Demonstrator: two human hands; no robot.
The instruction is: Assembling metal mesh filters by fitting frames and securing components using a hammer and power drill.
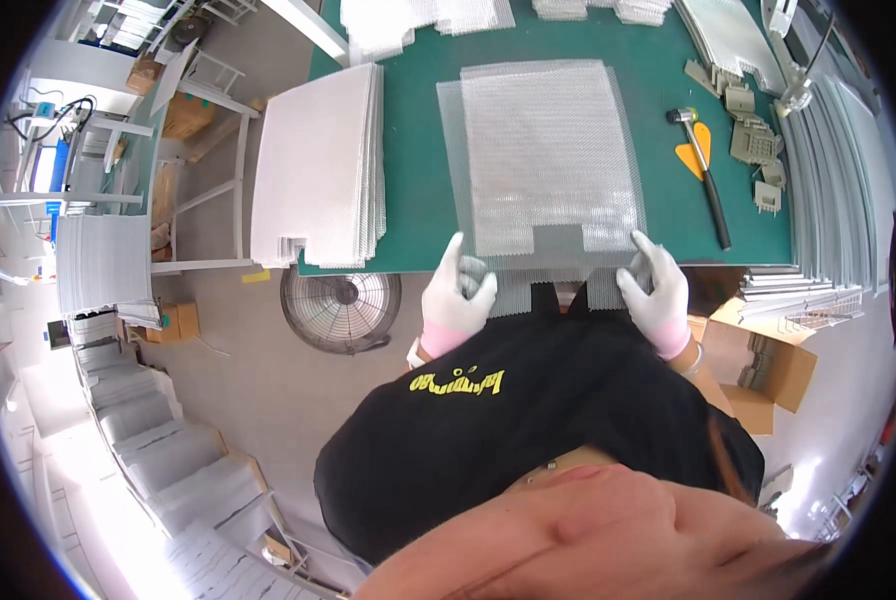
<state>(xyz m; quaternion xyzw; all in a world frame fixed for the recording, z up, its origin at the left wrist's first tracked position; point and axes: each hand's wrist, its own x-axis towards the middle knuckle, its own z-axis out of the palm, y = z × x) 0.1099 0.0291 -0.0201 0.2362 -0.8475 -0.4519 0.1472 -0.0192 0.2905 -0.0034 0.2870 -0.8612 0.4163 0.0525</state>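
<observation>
A translucent, fine-celled mesh sheet [553,140] with a notch in its near edge lies on the green tabletop [418,130]. Under it, turned slightly askew, a second mesh sheet [513,292] reaches past the table's front edge toward my body. Both hands wear white gloves with pink cuffs. My left hand [458,295] is beside the sheets' near left corner, index finger stretched forward and thumb apart. At the near right corner is my right hand [658,290], its index finger and thumb spread at the sheets' edge. Neither hand visibly grips anything; whether the fingertips touch is hard to tell.
White sheets are stacked [318,160] at left. On the right lie a hammer [706,185], an orange flat piece [686,160] and several beige plastic parts [755,145]. Long grey strips [838,180] line the right side. A floor fan [343,310] stands below the table's left front.
</observation>
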